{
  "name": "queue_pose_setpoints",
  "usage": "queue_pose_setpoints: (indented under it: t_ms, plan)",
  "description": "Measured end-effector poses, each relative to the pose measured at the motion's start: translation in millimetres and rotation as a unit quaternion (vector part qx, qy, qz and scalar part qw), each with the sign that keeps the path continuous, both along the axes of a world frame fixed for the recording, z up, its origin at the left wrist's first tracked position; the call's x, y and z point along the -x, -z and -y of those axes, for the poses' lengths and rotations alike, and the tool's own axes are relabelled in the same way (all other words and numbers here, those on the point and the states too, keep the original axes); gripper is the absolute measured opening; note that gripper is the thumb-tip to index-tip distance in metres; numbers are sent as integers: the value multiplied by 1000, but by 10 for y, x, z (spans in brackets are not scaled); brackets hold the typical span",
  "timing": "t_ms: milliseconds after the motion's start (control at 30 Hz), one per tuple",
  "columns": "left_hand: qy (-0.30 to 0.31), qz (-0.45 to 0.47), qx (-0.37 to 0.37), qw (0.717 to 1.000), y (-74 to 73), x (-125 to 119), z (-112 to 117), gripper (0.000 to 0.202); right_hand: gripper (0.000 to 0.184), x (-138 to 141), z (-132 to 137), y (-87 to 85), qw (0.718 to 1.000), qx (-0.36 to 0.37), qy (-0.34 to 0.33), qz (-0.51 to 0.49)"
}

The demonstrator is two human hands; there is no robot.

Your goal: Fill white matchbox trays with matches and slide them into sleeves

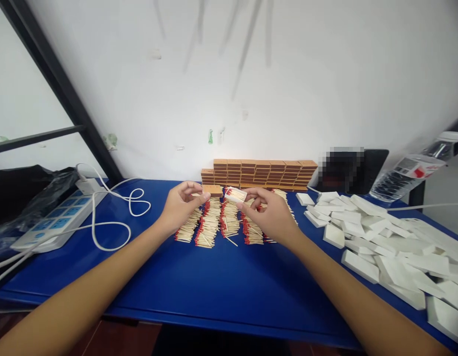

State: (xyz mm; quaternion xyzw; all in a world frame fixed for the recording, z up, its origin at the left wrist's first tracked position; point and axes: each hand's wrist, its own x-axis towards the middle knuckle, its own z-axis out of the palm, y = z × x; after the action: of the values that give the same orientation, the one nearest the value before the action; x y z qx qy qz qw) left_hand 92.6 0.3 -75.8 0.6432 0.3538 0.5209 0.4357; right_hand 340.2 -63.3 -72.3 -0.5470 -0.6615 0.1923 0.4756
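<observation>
Blue table [214,287] carries rows of matches [214,227] under both hands. The left hand [180,205] pinches a brown matchbox sleeve [213,190]. The right hand [269,215] pinches a white match tray [235,194] just right of it, lying lengthwise toward the sleeve.

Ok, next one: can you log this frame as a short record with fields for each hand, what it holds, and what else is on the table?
surface: blue table
left hand: pinches a brown box above the rows of matches
right hand: holds a white tray, red tips showing in it, close to the brown box
at the wall: stack of brown boxes
right side: pile of white trays, bottle lying down
left side: power strip, white cable, black bag
</observation>
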Motion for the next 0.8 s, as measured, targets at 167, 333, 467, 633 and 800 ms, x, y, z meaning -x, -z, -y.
queue_pose_setpoints:
  t_ms: [167, 333, 467, 633, 800]
  plan:
    - [80, 14, 28, 996, 86, -35, 44, 49, 44, 10, 33, -18, 1000, 13, -3, -13]
    - [113, 6, 21, 993, 80, 21, 1, 53, 48, -18, 56, -43, 999, 24, -32, -13]
    - [134, -11, 22, 991, 35, 76, -30, 51, 48, -63, 57, -70, 997, 35, -67, -1]
    - [161, -31, 20, 986, 9, 120, -50, 49, 49, -120, 48, -110, 995, 31, -94, 15]
    - [181, -38, 18, 983, 4, 148, -55, 49, 52, -131, 51, -136, 993, 38, -111, -1]
